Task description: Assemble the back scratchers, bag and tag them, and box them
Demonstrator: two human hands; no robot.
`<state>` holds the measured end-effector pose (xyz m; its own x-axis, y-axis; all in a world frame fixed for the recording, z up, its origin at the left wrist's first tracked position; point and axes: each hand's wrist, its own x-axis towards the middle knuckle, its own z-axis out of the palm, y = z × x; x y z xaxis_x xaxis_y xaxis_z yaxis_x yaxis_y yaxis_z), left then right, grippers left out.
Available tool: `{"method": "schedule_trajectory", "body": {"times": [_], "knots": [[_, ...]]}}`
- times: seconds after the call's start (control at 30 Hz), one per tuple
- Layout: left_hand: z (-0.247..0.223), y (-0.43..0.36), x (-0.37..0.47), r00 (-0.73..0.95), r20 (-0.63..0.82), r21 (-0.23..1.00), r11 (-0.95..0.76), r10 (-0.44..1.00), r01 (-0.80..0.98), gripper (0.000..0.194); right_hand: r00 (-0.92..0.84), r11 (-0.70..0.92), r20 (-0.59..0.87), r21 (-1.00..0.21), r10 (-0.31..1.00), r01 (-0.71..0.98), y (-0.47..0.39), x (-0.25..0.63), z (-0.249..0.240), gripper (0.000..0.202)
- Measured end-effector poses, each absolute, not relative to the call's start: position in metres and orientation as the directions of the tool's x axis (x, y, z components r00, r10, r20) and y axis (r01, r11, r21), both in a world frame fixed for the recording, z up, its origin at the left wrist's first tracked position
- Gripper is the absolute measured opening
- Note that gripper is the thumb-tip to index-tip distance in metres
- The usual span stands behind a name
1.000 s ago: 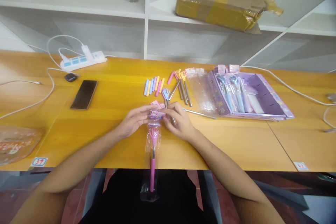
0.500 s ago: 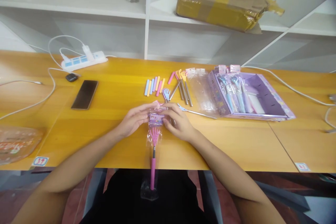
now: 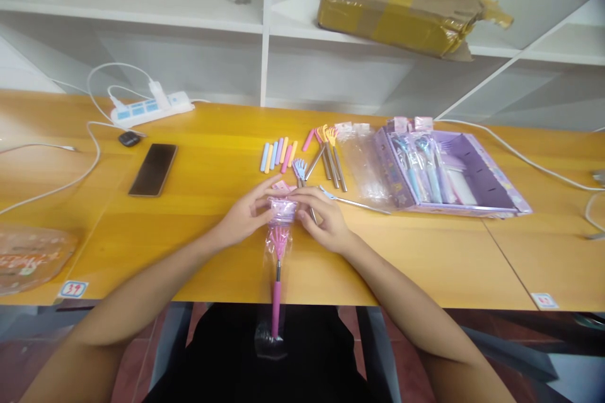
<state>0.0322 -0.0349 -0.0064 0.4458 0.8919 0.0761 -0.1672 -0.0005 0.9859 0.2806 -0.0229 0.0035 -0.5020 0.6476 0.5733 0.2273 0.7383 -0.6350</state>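
A yellow-brown desk runs below white shelves, with a purple box between two and three o'clock from the hands. At six o'clock a bagged pink scratcher overhangs the near edge. The left hand's fingers appear to pinch its printed header; the right hand's bend over the opposite side, but whether they pinch I cannot tell. A slackened hold could let the overhanging weight drag it off; uneven pressing could crease the film. The scratcher shows a splayed claw, short metal neck and solid pink handle.
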Motion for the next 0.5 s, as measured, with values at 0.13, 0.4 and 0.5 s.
{"method": "schedule_trajectory", "body": {"times": [0.13,0.4,0.5], "knots": [[-0.016,-0.034,0.032,0.432,-0.055,0.998,0.061,0.9,-0.001,0.051,-0.515,0.748,0.582,-0.632,0.63,0.201,-0.024,0.281,0.003,0.037],[-0.008,-0.035,0.033,0.417,-0.098,0.995,0.076,0.903,0.069,0.027,-0.59,0.846,0.633,-0.503,0.501,0.179,-0.023,0.284,0.003,0.043],[-0.005,-0.036,0.034,0.447,-0.076,0.997,0.067,0.891,0.037,0.025,-0.61,0.88,0.65,-0.434,0.453,0.191,-0.022,0.287,0.003,0.046]]}}
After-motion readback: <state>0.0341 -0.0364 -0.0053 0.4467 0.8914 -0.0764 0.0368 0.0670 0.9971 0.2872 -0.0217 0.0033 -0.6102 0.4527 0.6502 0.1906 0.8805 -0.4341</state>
